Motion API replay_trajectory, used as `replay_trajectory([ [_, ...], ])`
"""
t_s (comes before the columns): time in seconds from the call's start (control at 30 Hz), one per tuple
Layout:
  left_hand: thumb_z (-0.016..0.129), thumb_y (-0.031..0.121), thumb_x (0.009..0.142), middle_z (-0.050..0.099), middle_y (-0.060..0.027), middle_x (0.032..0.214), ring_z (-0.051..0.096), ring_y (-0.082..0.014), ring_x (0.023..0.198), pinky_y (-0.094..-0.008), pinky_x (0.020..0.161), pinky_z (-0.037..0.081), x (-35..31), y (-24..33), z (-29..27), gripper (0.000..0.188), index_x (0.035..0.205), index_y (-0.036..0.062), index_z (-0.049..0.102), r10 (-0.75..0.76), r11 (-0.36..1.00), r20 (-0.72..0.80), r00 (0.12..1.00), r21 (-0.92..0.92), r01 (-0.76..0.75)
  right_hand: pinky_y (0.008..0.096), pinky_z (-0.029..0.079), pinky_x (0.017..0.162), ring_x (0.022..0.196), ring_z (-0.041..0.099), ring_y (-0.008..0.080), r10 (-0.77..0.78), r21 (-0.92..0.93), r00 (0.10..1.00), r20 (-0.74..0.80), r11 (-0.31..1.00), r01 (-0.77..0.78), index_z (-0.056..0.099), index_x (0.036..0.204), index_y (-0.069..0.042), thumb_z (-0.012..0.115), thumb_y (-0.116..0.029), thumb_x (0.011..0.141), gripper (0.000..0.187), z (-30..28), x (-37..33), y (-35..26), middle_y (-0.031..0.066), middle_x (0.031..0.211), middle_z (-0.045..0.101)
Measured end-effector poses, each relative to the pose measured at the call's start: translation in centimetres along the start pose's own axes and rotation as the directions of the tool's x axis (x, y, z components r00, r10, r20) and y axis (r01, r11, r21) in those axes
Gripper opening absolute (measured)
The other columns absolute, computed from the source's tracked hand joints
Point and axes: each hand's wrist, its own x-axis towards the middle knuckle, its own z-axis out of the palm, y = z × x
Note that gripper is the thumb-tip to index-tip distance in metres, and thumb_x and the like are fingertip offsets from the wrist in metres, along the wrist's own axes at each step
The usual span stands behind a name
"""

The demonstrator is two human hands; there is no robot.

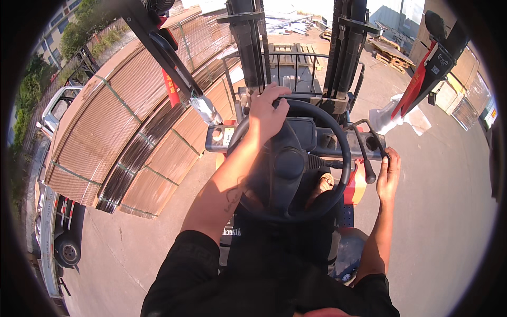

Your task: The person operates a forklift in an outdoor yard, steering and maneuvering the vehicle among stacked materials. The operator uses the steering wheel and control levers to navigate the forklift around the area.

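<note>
I sit at the controls of a forklift. My left hand lies over the upper left rim of the black steering wheel, fingers bent across it; whether a knob is under the palm is hidden. At the right of the wheel, my right hand is closed round the end of a black control lever. Just left of that hand, a second lever with a black knob stands untouched. Behind the wheel is a dark dashboard display.
Ahead rise the black mast rails, with a load guard between them. Strapped stacks of cardboard sheets stand close on the left, beside a truck. Wooden pallets lie at the far right. Red cloth hangs on the right post.
</note>
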Motion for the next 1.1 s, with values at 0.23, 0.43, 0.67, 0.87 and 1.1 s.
replay_trajectory([
  [0.23, 0.069, 0.012, 0.093, 0.08, -0.0067, 0.123, 0.06, -0.035, 0.148, -0.0709, 0.13, 0.031, 0.8, 3.2, 18.9, 0.02, 0.109, 0.0107, 0.08, 0.302, 0.953, 0.296, 0.906, -0.125, -0.277, 0.0491, 0.045, 0.123, 0.146, 0.057, 0.0394, 0.042, -0.028, 0.999, 0.031, 0.999, -0.041, 0.063, 0.147, -0.001, 0.049, -0.019, 0.122, 0.034, 4.7, 5.3, 7.1, 0.0213, 0.155, 0.06],
  [0.43, 0.076, 0.01, 0.095, 0.071, -0.0009, 0.147, 0.047, -0.0294, 0.163, -0.0717, 0.135, 0.022, -10.0, 0.6, 10.1, 0.027, 0.12, 0.0172, 0.08, 0.238, 0.965, 0.63, 0.739, -0.238, -0.108, 0.0534, 0.038, 0.13, 0.154, 0.051, 0.0418, 0.281, -0.111, 0.96, 0.002, 0.954, -0.279, 0.061, 0.153, 0.0, 0.052, -0.033, 0.122, 0.046, 7.3, 5.7, 4.4, 0.02, 0.164, 0.055],
  [0.67, 0.077, 0.007, 0.092, 0.077, -0.0022, 0.141, 0.054, -0.0285, 0.159, -0.0676, 0.135, 0.025, -6.2, -7.8, 2.7, 0.026, 0.116, 0.0134, 0.083, 0.067, 0.998, 0.462, 0.884, -0.04, -0.054, 0.0588, 0.027, 0.134, 0.16, 0.042, 0.045, -0.051, -0.222, 0.984, 0.17, 0.971, 0.089, 0.065, 0.15, -0.004, 0.056, -0.038, 0.119, 0.047, 18.4, 11.7, 0.5, 0.0166, 0.164, 0.058],
  [0.87, 0.076, 0.009, 0.091, 0.075, -0.0027, 0.145, 0.051, -0.0304, 0.161, -0.0698, 0.136, 0.022, 1.5, -11.6, 7.7, 0.022, 0.113, 0.0134, 0.082, 0.223, 0.975, 0.536, 0.814, -0.147, -0.17, 0.0546, 0.033, 0.132, 0.16, 0.041, 0.043, -0.081, -0.205, 0.992, 0.093, 0.974, 0.099, 0.069, 0.146, -0.002, 0.058, -0.027, 0.116, 0.04, 24.5, 20.3, 1.3, 0.0152, 0.163, 0.06],
  [1.1, 0.074, 0.022, 0.094, 0.076, -0.003, 0.136, 0.055, -0.0311, 0.156, -0.0745, 0.134, 0.02, 15.0, -16.1, 21.1, 0.016, 0.107, 0.0168, 0.082, 0.347, 0.936, 0.572, 0.743, -0.161, -0.313, 0.0536, 0.034, 0.131, 0.156, 0.047, 0.043, -0.211, -0.096, 0.974, 0.082, 0.971, 0.219, 0.065, 0.151, 0.0, 0.047, -0.034, 0.122, 0.048, 29.7, 29.3, 5.5, 0.0203, 0.162, 0.061],
])
